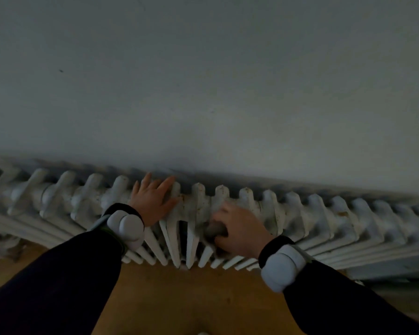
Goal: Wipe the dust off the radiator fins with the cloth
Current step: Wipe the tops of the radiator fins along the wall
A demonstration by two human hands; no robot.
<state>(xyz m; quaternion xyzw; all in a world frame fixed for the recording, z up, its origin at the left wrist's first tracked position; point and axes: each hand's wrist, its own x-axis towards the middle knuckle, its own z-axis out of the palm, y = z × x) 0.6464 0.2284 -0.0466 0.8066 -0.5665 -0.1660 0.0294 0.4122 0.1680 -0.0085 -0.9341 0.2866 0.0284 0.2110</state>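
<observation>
The small grey wadded cloth (pixel 215 229) sits against the upper front of the white ribbed cast-iron radiator (pixel 324 213). It is bunched inside the right hand (pixel 242 226), whose fingers curl round it. The left hand (pixel 153 201) lies spread flat on the fin tops just beside, likely bracing. Wiping seems under way mid-radiator. Next, I judge, the cloth needs pressing down between neighbouring fins, below the plain grey wall (pixel 203 81).

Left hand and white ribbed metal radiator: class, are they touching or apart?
Touching. The head view shows the left hand lying flat, fingers spread, on top of the white ribbed metal radiator.
</observation>
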